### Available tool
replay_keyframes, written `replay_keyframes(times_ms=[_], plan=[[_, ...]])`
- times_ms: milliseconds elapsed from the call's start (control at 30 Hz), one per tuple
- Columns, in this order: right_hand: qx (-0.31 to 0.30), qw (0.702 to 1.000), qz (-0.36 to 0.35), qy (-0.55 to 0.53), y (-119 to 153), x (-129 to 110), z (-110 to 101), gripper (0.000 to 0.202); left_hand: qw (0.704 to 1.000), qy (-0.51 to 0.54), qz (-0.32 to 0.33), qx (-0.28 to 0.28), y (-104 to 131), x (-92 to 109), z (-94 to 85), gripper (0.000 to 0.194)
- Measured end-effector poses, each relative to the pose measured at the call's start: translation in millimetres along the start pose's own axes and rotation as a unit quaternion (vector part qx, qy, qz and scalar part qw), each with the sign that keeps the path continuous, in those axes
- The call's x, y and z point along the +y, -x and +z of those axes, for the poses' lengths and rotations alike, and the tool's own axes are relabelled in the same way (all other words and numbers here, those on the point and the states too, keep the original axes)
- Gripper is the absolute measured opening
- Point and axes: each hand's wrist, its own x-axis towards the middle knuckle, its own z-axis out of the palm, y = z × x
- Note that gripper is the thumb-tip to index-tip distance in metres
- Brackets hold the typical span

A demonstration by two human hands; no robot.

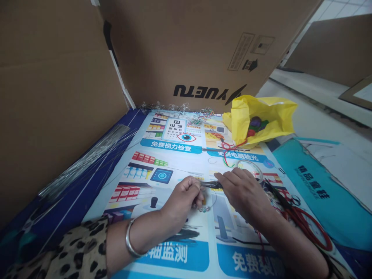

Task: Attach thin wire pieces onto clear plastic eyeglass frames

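Note:
My left hand [183, 198] is closed in a pinch on a thin wire loop [216, 201]. Several small beads [204, 209] hang on the loop just below my fingers. Pliers [213, 185] are gripped in my right hand [243, 192], their jaws reaching to my left fingertips. Exactly what lies between the jaws is hidden by the fingers. Close by my right wrist is a clear ring-shaped coil [252, 166]. Red-handled scissors [308, 224] lie beside my right forearm.
A printed sheet [171, 166] covers the work surface. Long metal wires [90, 159] lie at left, with small wire pieces [200, 116] along the back. A yellow bag [267, 120] with coloured thread stands back right, near a teal box [314, 186]. Cardboard walls [174, 50] enclose the back and left.

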Motion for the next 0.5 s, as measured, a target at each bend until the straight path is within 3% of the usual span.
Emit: replay_keyframes(times_ms=[500], plan=[[0.009,1.000,-0.004,-0.004,1.0,2.1,-1.0,0.025,1.000,0.005,-0.006,-0.001,1.4,3.0,1.9,0.023]])
